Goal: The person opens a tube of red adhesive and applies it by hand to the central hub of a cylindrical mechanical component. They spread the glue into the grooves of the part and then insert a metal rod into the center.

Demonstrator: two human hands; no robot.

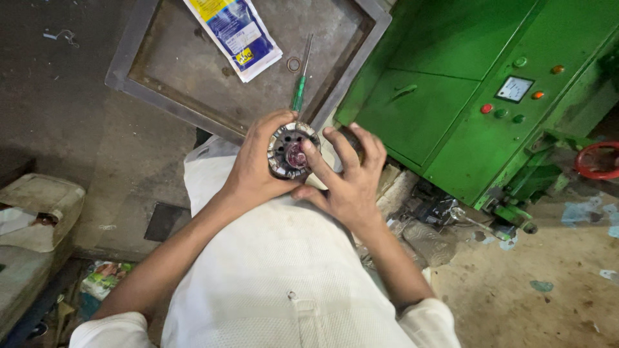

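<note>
My left hand (255, 169) wraps around a round, dark metal part (285, 145) with several holes in its face and a reddish centre, held above my lap. My right hand (348, 177) is beside it, with the index fingertip pressed onto the reddish centre and the other fingers spread. Both forearms reach over my white garment (277, 264).
A shallow metal tray (129, 71) lies ahead with a printed plastic pouch (235, 32), a green-handled screwdriver (300, 90) and a small ring (293, 64). A green machine cabinet (477, 84) with buttons and a gauge stands to the right. A red handwheel (599, 161) is at the far right. A worn cushion (39, 209) lies at left.
</note>
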